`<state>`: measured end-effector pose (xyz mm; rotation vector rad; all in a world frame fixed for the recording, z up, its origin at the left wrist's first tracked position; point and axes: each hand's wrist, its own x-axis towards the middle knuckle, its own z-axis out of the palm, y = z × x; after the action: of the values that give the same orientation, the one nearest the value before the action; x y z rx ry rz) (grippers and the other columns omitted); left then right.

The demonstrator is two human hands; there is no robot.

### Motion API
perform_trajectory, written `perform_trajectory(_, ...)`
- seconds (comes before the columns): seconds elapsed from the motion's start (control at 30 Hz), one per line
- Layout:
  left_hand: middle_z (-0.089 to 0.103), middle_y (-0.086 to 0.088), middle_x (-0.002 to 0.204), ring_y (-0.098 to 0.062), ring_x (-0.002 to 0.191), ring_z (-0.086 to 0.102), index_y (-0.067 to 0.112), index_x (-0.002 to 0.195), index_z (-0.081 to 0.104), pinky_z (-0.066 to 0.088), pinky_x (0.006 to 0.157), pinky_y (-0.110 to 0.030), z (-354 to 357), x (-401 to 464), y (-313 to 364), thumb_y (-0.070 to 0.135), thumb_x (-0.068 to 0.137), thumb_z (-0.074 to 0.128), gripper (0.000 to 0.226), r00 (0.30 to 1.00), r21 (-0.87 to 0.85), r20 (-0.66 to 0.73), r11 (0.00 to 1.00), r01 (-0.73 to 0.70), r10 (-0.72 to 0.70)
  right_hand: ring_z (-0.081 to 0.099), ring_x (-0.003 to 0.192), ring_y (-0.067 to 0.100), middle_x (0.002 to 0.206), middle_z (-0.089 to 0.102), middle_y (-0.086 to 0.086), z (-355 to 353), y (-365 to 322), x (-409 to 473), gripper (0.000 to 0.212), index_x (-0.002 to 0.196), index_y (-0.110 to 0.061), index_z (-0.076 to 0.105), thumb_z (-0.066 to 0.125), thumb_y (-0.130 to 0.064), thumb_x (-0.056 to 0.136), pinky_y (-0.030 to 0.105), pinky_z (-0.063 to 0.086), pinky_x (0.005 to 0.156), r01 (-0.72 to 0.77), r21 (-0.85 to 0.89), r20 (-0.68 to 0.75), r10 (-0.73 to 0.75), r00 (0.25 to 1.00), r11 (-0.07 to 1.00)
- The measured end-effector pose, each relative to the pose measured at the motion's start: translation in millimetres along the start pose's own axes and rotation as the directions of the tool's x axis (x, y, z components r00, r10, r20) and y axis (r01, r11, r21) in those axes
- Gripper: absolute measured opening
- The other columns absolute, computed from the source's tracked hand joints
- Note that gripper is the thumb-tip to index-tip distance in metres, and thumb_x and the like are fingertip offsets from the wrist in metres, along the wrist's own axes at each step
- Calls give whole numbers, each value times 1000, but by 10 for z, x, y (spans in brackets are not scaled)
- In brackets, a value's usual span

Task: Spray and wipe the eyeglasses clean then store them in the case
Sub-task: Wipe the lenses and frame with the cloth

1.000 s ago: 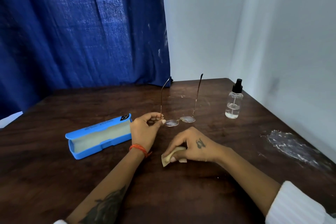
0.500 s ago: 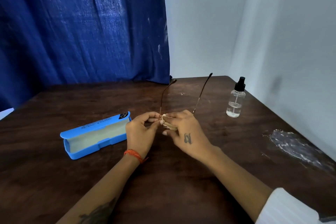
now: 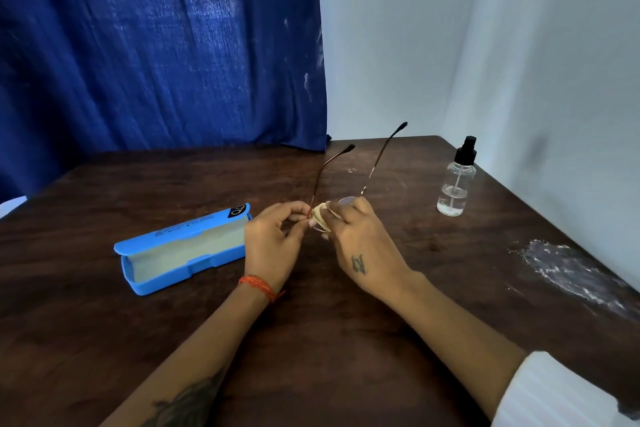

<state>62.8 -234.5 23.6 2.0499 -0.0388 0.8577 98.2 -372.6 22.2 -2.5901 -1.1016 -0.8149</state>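
Observation:
The thin-framed eyeglasses (image 3: 347, 200) are held above the dark wooden table (image 3: 346, 340), temples unfolded and pointing away from me. My left hand (image 3: 273, 246) pinches the frame at its left hinge. My right hand (image 3: 360, 246) presses a small cream cloth (image 3: 320, 217) against the left lens; the cloth hides most of that lens. The other lens shows just past my right fingers. The open blue case (image 3: 180, 248) lies left of my hands with its pale lining up. The clear spray bottle (image 3: 454, 180) with a black nozzle stands upright at the right.
A blue curtain (image 3: 156, 45) hangs behind the table on the left and white walls close the back right corner. A whitish smear (image 3: 568, 270) marks the table near its right edge. A white sleeve (image 3: 554, 395) covers my right forearm.
My right hand has lifted the cloth from the table up to the lens. The eyeglasses have tilted, their temples swinging to the right.

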Motion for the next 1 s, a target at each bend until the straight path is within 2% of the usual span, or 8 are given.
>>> perform_trajectory(0.13, 67, -1, 87, -1, 78, 60, 11, 88, 70, 44, 71, -3, 6, -4, -24, 3, 74, 71, 17, 1000, -21, 1, 1000, 17, -17, 58, 83, 26, 99, 72, 7, -37, 23, -14, 26, 100, -11, 71, 72, -7, 75, 32, 51, 73, -31, 271, -71, 52, 996, 962)
perform_trajectory(0.3, 65, 3, 86, -1, 77, 60, 18, 84, 67, 45, 72, -5, -6, 16, -25, 3, 75, 70, 17, 1000, -30, 16, 1000, -8, 8, 61, 64, 24, 66, 71, 6, -78, -10, -43, 15, 74, -8, 73, 81, -13, 63, 27, 52, 58, -47, 137, -160, 69, 985, 989)
perform_trajectory(0.43, 63, 4, 87, -2, 80, 59, 16, 89, 67, 46, 73, -5, -42, 31, -41, 2, 77, 67, 18, 996, 34, 53, 996, -80, 78, 57, 78, 27, 88, 71, 12, -16, -61, -19, 21, 91, -1, 68, 61, -19, 81, 40, 50, 71, -23, -56, -74, 19, 997, 998)
perform_trajectory(0.57, 63, 3, 88, -2, 80, 58, 15, 91, 67, 46, 73, -6, -41, 29, -60, 2, 78, 67, 18, 992, 58, 68, 992, -108, 104, 52, 90, 28, 111, 66, 14, 19, -54, -27, 28, 111, 0, 62, 55, -8, 84, 41, 47, 78, -4, 12, -35, 4, 999, 1000)
perform_trajectory(0.7, 66, 0, 89, -10, 81, 62, 21, 86, 65, 53, 74, -17, -12, 33, -80, 4, 77, 68, 19, 996, -4, 58, 998, -62, 62, 57, 74, 26, 89, 74, 7, -43, -7, -39, 25, 93, -9, 73, 69, 3, 71, 31, 49, 65, 2, 249, -163, 40, 986, 968)
perform_trajectory(0.83, 67, -1, 88, -9, 79, 63, 23, 83, 64, 50, 72, -12, -13, 45, -101, 4, 76, 69, 21, 996, -15, 50, 998, -69, 70, 54, 63, 22, 64, 69, 6, -61, -6, -46, 6, 73, -6, 73, 73, -7, 67, 28, 45, 57, -59, 127, -166, 79, 983, 990)
perform_trajectory(0.9, 67, -2, 89, -9, 80, 63, 23, 83, 64, 51, 73, -13, -24, 54, -108, 3, 76, 69, 22, 995, -7, 58, 997, -77, 77, 54, 64, 22, 65, 69, 7, -52, -25, -41, 8, 74, -5, 72, 70, -13, 71, 32, 47, 60, -52, 18, -152, 54, 987, 998)
perform_trajectory(1.0, 65, 2, 89, -7, 81, 62, 24, 86, 63, 50, 74, -10, -30, 54, -106, 2, 76, 68, 24, 993, 15, 72, 996, -90, 89, 54, 80, 25, 88, 70, 11, -10, -50, -14, 19, 93, -3, 68, 58, -13, 80, 40, 47, 73, -12, -62, -64, 8, 998, 998)
